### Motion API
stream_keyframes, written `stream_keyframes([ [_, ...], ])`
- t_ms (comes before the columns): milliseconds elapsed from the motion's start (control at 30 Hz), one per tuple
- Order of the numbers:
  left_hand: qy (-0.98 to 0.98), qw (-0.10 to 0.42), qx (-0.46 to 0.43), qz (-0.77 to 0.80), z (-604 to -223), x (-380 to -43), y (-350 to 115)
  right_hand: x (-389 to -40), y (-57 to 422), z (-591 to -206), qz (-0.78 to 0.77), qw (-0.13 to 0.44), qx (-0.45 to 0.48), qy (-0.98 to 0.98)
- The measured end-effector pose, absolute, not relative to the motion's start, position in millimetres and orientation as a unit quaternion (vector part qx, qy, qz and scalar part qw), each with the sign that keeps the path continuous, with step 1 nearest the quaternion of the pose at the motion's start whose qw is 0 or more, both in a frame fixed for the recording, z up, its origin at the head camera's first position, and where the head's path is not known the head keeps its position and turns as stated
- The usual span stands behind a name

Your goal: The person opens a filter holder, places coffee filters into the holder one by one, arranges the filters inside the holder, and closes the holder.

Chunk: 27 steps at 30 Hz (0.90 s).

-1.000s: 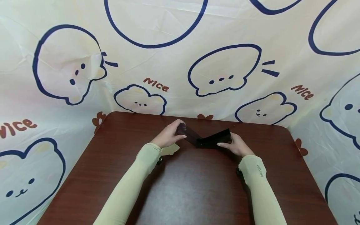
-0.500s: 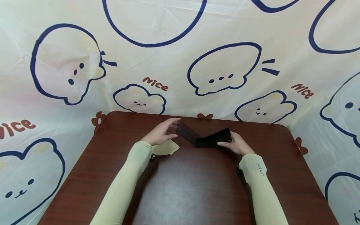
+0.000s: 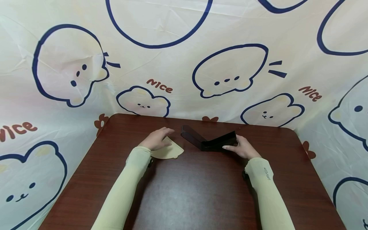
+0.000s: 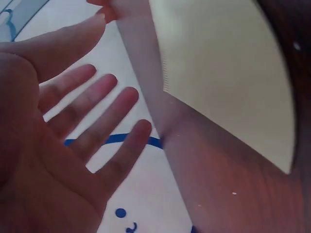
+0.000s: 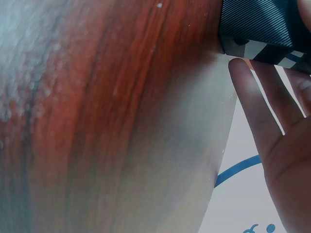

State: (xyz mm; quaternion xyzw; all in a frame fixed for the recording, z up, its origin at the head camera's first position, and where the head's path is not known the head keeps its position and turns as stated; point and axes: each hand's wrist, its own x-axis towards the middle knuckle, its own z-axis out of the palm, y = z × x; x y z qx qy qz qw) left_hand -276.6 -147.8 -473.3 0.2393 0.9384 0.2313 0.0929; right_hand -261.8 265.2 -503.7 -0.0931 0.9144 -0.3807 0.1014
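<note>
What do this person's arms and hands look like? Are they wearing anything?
The left hand and right hand are bare, without gloves. Pale yellow-green, close-fitting sleeves reach to the wrists. Small dark lettering runs near the right cuff. A small black piece shows at each wrist; what it is, I can't tell.

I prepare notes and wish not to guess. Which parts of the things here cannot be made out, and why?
Head view: one end of the black box, covered by the right grip; its inside, too dark.
Head view: part of the pale sheet, covered by the left grip.
Head view: the sleeve lettering, too small to read surely.
Left wrist view: the sheet's top, cut off by the upper edge.
Right wrist view: the box's remainder, cut off by the top and right edges.
</note>
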Motion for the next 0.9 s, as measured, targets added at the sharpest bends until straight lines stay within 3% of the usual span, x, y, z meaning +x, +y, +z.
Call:
stream_keyframes([
  [300, 0.947, 0.135, 0.184, 0.225, -494, -279, -160, -261, 265, -504, -0.379, 0.097, -0.104, 0.915],
  [900, 0.954, 0.126, 0.186, 0.198, -505, -280, -159, -261, 267, -504, -0.381, 0.105, -0.093, 0.914],
])
